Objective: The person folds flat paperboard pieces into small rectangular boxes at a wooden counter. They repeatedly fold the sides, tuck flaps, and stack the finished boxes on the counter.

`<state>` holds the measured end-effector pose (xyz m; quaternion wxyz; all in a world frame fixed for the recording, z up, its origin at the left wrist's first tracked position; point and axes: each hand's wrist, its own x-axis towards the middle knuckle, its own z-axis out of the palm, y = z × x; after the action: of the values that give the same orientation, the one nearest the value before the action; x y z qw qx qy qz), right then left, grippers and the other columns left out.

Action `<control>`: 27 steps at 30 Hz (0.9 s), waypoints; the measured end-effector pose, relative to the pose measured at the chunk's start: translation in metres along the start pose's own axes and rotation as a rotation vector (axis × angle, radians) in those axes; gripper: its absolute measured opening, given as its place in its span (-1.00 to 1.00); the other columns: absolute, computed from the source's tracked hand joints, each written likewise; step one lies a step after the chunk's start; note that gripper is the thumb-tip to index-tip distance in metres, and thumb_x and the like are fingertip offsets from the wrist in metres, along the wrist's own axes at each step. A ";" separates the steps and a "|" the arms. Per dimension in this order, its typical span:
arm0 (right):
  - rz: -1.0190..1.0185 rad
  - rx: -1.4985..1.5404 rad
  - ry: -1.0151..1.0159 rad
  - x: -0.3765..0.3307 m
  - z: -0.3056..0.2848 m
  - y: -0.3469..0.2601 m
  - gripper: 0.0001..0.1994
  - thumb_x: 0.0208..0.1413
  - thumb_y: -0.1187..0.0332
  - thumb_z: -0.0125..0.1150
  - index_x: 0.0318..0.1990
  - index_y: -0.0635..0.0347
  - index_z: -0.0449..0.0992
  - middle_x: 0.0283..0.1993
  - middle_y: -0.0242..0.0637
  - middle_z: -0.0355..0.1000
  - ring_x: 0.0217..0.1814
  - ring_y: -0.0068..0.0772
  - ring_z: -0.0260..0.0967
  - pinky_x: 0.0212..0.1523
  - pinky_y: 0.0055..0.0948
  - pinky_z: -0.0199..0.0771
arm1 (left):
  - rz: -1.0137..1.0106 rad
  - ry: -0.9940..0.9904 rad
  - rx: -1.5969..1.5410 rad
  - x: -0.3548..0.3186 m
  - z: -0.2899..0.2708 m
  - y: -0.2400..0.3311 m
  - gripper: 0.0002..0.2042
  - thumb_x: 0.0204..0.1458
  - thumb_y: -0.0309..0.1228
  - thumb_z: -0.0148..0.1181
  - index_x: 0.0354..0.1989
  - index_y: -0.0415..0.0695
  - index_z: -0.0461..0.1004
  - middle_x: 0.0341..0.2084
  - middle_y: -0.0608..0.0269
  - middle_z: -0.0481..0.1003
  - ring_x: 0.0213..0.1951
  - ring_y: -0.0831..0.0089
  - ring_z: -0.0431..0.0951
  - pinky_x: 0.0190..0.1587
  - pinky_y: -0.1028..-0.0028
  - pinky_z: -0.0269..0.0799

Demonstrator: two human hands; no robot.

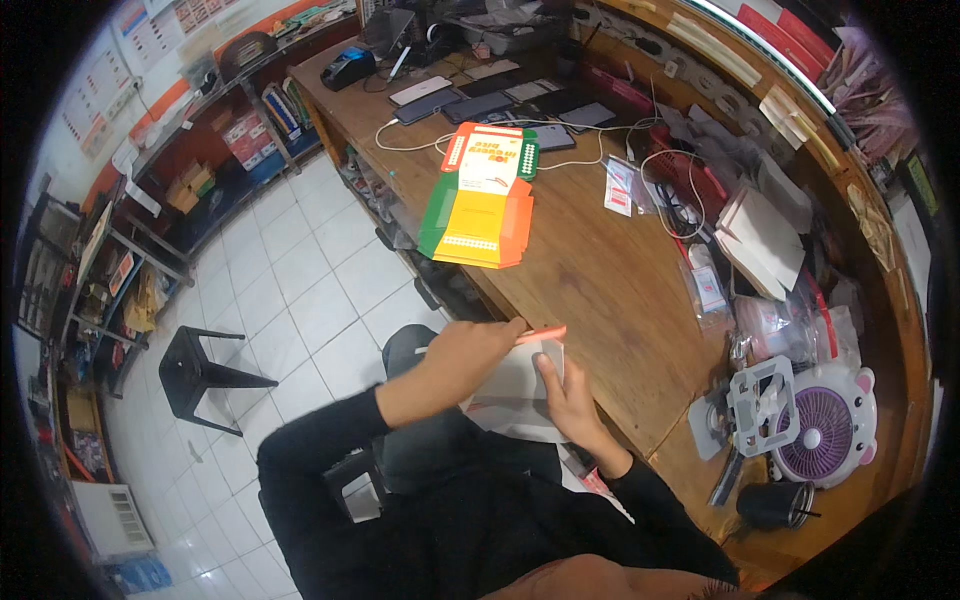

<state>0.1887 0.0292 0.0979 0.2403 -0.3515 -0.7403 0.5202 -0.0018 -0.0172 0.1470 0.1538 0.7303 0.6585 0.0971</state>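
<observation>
Over my lap, at the table's front edge, I hold a sheet of pale grey-white cardboard (515, 388). An orange strip (545, 333) runs along its top edge and looks like a folded-over flap. My left hand (470, 353) is closed at the upper left end of this strip; its fingertips are partly hidden. My right hand (574, 402) grips the sheet's right side, with the thumb lying on the pale face. Beyond them on the table lies an unfolded printed carton (485, 215) in yellow, green, orange and white.
On the wooden table (590, 300) are several phones (480, 107), white cables and small plastic packets (620, 185). To the right stand a white-and-purple fan (815, 437) and a dark cup (772, 503). A black stool (205, 375) stands on the tiled floor to the left.
</observation>
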 end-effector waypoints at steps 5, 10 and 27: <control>-0.003 0.048 0.064 0.005 0.002 -0.006 -0.67 0.35 0.24 -0.08 0.01 0.35 0.42 -0.48 -0.17 0.40 -0.44 -0.34 0.36 -0.31 -0.29 0.36 | 0.027 0.353 0.106 -0.002 0.029 0.008 -0.57 0.03 -0.08 0.13 -0.06 -0.16 0.35 -0.42 0.14 0.41 -0.33 0.19 0.52 -0.24 0.29 0.33; 0.154 0.119 -0.060 -0.003 -0.004 -0.009 -0.66 0.34 0.25 -0.07 0.02 0.39 0.40 -0.25 -0.09 0.51 -0.22 -0.23 0.44 -0.14 -0.22 0.38 | 0.037 0.596 0.011 -0.009 0.059 0.016 -0.32 -0.15 0.15 0.21 -0.04 -0.20 0.33 -0.28 0.09 0.38 -0.19 0.13 0.45 -0.12 0.22 0.26; -0.358 -0.078 -0.422 -0.001 -0.012 -0.006 -0.63 0.32 0.33 -0.01 0.22 0.24 0.30 -0.43 0.17 0.40 -0.45 0.12 0.40 -0.38 -0.13 0.37 | -0.086 0.164 -0.646 -0.009 0.052 -0.050 -0.52 0.32 -0.11 -0.16 -0.38 -0.34 0.45 -0.57 -0.13 0.45 -0.49 0.07 0.42 -0.38 0.18 0.31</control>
<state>0.1963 0.0344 0.1079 0.1553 -0.1082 -0.8437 0.5024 -0.0311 -0.0271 0.0815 0.3278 0.6051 0.6339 0.3528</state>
